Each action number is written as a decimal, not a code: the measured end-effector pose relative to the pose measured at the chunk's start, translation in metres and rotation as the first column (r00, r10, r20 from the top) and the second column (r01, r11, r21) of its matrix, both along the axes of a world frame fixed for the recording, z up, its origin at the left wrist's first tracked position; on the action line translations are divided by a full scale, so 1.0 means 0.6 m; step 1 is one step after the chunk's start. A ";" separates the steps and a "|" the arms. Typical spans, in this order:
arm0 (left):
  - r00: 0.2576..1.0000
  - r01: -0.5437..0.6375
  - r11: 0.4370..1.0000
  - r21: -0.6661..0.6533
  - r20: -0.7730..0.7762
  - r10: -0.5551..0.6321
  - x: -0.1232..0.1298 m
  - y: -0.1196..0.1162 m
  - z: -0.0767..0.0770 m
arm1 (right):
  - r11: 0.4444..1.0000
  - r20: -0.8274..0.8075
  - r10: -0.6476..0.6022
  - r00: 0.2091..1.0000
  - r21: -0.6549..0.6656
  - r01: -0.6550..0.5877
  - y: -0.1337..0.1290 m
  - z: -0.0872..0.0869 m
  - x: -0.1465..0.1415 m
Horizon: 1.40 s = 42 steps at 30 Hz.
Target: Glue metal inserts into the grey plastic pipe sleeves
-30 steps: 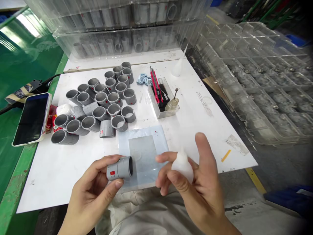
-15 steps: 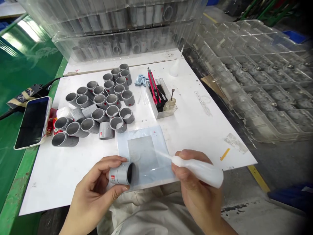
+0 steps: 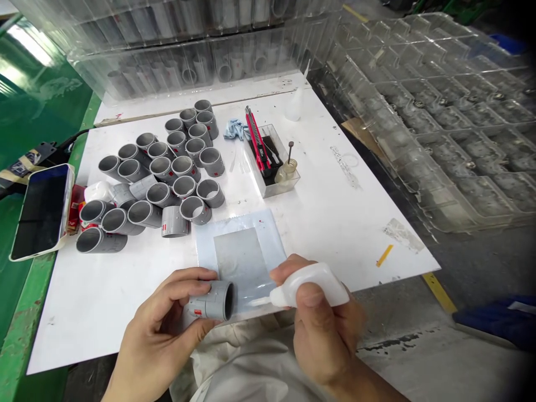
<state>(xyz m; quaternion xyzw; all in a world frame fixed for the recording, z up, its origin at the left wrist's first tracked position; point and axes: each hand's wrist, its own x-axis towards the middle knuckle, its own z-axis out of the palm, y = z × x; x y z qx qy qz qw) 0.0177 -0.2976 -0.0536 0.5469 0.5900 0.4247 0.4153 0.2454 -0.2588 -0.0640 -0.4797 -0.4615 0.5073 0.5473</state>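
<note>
Head view: we look down at a white work table (image 3: 335, 234), with our two hands above its near edge. Our left hand (image 3: 161, 318) is closed around a grey PVC coupling (image 3: 211, 301), with the thumb below, the fingers over the top and the open end turned right. Our right hand (image 3: 322, 329) grasps a white squeeze bottle (image 3: 312, 285) almost level, and its thin nozzle (image 3: 259, 302) points left, near the coupling's open end but not touching it. The coupling sits over the near left corner of a pale blue plastic sheet (image 3: 251, 234), which has a grey square patch (image 3: 237, 262) on it.

Beyond the sheet, to the left, a cluster of grey PVC couplings (image 3: 167, 173) lies on the table, some upright and some on their sides. A smartphone (image 3: 39, 212) rests at the left edge. Toward the far side, a clear plastic box (image 3: 272, 187) holds a red utility knife (image 3: 256, 139) and a small glass jar (image 3: 287, 170) with a metal rod standing in it. A blue cloth (image 3: 235, 129) and a second white bottle (image 3: 293, 106) lie beyond. Stacked clear trays (image 3: 439, 111) filled with parts line the far and right sides.
</note>
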 end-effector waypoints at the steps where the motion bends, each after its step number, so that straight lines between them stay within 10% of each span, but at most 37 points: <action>1: 1.000 0.001 1.000 0.003 0.002 -0.001 0.000 0.000 0.000 | 1.000 -0.056 0.006 0.998 0.004 -0.006 0.001 0.001 -0.002; 42: 0.999 0.042 0.999 -0.001 -0.033 -0.042 0.000 0.003 0.003 | 0.998 -0.080 -0.033 0.996 -0.054 0.029 0.025 0.005 -0.006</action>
